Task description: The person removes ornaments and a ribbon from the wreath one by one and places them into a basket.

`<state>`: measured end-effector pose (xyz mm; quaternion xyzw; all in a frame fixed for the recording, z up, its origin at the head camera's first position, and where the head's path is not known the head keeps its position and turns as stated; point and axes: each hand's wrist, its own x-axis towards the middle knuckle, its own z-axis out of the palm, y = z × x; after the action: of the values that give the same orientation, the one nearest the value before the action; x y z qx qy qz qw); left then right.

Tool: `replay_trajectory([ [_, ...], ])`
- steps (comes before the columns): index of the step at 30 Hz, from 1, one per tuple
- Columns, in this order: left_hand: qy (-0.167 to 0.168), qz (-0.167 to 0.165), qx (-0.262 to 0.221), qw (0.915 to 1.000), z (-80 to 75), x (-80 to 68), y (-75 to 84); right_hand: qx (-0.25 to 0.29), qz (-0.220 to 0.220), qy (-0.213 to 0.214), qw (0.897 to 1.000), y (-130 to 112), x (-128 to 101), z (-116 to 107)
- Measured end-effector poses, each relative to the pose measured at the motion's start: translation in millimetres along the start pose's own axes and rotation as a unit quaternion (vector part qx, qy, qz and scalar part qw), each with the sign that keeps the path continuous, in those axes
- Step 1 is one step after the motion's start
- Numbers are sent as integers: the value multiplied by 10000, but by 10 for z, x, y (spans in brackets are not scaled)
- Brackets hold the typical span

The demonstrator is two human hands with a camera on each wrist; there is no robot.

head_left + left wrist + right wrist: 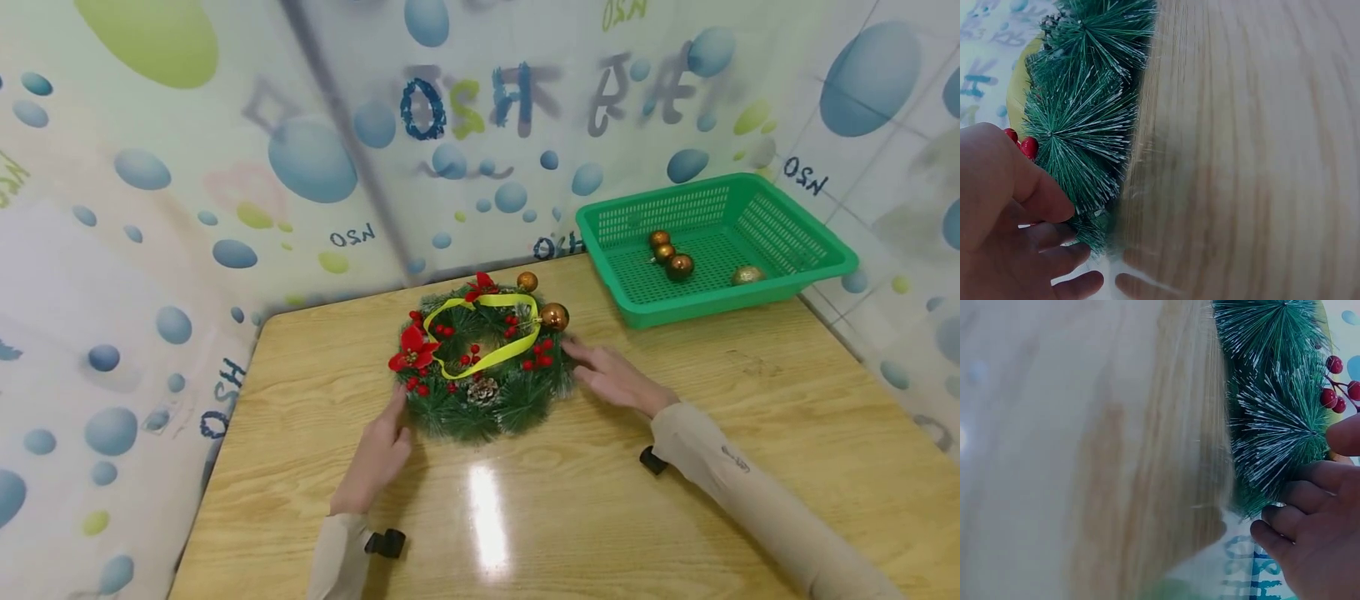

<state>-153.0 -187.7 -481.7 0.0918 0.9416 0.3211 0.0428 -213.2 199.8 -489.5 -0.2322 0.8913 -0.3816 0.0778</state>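
Observation:
A green Christmas wreath (480, 400) lies on the table, trimmed with red flowers, red berries and a pinecone (482, 392). Across its top runs a loop of yellow ribbon (495, 357). Copper baubles sit at its far right side, a larger bauble (555, 317) and a smaller one (527, 282). My left hand (381, 450) holds the wreath's left edge, its thumb over the needles (1079, 137). Opposite it, my right hand (618, 379) holds the right edge, with bent fingers against the needles (1279, 434) and thumb near the berries (1329, 398).
A green plastic basket (645, 315) stands at the table's back right, holding several copper baubles (679, 267) and a paler gold bauble (747, 275). Patterned sheeting (300, 250) hangs behind and beside the wooden table (570, 517).

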Motion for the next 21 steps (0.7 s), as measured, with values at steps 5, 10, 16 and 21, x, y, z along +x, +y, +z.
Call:
replay_trajectory([
  [5, -47, -77, 19, 10000, -30, 46, -19, -83, -53, 26, 9999, -30, -67, 40],
  [10, -111, -90, 68, 9999, -67, 108, -63, -77, -77, 23, 9999, -45, -146, 92],
  [16, -96, -101, 111, 9998, -115, 184, -101, -45, -161, -92, 9998, -120, -244, 118],
  [21, -165, -32, 105, 9998, -148, 251, -114, 24, -208, -161, 9997, -163, -308, 110],
])
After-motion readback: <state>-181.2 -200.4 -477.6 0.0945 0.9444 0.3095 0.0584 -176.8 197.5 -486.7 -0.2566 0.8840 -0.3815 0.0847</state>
